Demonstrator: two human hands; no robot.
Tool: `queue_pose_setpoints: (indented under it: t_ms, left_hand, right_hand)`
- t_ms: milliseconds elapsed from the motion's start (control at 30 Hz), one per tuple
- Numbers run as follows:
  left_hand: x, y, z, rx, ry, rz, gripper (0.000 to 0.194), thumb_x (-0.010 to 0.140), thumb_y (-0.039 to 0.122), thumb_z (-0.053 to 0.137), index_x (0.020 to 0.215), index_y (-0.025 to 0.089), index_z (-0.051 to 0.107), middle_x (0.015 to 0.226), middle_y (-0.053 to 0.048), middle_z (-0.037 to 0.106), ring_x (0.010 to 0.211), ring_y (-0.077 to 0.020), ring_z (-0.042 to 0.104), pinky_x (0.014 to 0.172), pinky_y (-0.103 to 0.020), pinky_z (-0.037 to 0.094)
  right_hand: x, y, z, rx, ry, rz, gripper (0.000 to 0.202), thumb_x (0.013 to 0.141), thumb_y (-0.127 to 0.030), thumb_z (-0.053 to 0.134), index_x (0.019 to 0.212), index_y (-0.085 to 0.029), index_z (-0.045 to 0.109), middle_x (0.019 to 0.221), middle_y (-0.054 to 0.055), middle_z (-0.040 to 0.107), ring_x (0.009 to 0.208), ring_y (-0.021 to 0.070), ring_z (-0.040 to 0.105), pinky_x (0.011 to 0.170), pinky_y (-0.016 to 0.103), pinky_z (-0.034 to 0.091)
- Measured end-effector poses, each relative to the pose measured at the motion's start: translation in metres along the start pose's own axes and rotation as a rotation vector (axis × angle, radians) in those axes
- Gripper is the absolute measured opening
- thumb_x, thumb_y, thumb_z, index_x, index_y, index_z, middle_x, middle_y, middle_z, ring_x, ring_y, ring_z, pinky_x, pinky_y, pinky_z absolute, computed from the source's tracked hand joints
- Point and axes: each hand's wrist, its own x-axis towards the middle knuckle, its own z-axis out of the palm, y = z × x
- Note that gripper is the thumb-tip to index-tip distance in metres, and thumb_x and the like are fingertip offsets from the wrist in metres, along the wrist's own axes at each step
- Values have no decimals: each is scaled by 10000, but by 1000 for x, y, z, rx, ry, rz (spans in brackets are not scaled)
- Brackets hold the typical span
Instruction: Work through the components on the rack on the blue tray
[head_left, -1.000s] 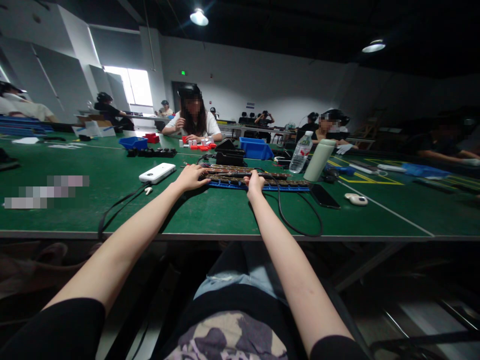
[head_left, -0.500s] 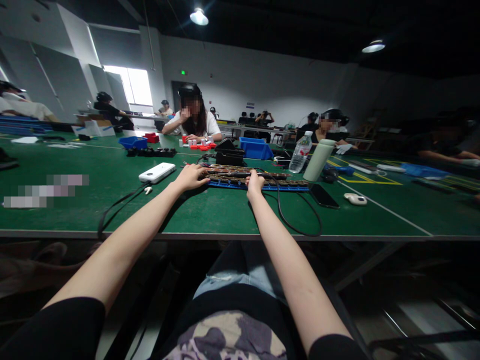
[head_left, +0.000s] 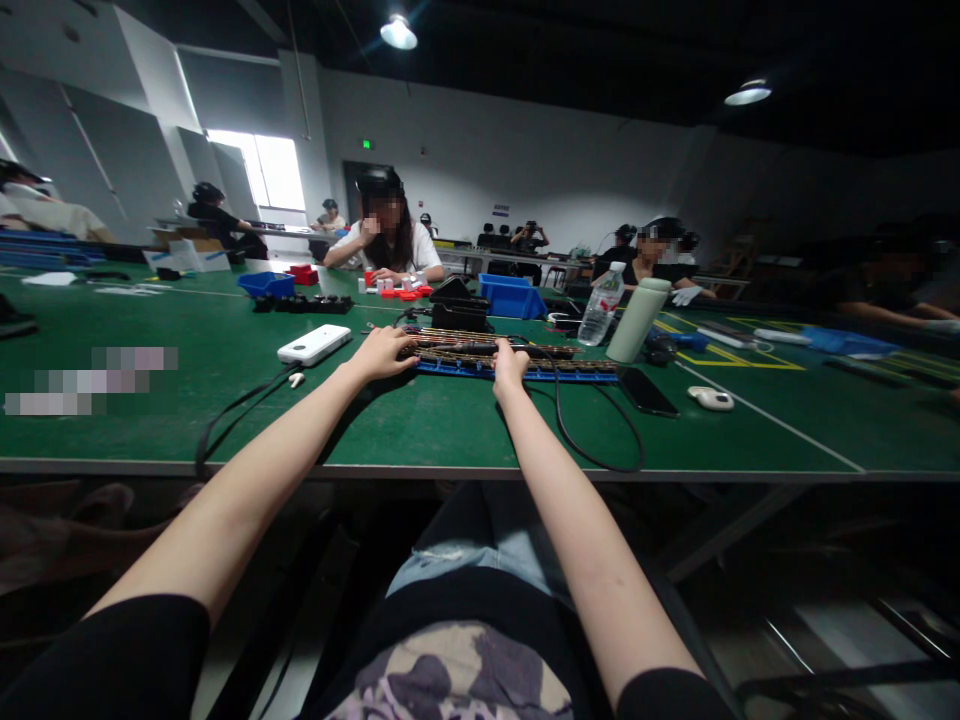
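Note:
A long blue tray [head_left: 540,377] lies across the table in front of me, with thin brownish strips [head_left: 540,362] lengthwise in it. My left hand [head_left: 384,355] is at the tray's left end, its thumb and fingers closed on the ends of the strips; the fingertips are partly hidden. In my right hand [head_left: 511,368] is a slim black corded tool [head_left: 469,348], shaped like a soldering iron and pointing left over the strips. Its tip is too small to make out. From the right hand a black cable [head_left: 559,415] loops toward the table's front edge.
Behind the tray stand a black box [head_left: 459,312] and a blue bin [head_left: 512,297]. To the right are a water bottle [head_left: 600,308], a green flask [head_left: 638,322], a phone [head_left: 648,391] and an earbud case [head_left: 710,398]. A white device [head_left: 315,346] lies left. Co-workers sit beyond.
Very little differs. My right hand and the black tool have barely shifted, and my left hand stays at the tray's left end.

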Motion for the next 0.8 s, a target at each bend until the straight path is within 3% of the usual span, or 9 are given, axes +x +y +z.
queue_pose_setpoints:
  t_ms: [800]
  left_hand:
    - [0, 2, -5, 1, -28, 5, 449, 983, 476, 568, 1289, 221, 776, 1297, -143, 759, 1175, -345, 688, 1007, -451, 513]
  right_hand:
    - [10, 9, 3, -20, 15, -3, 139, 866, -268, 726, 775, -252, 622, 581, -53, 552, 568, 175, 559, 560, 271, 496]
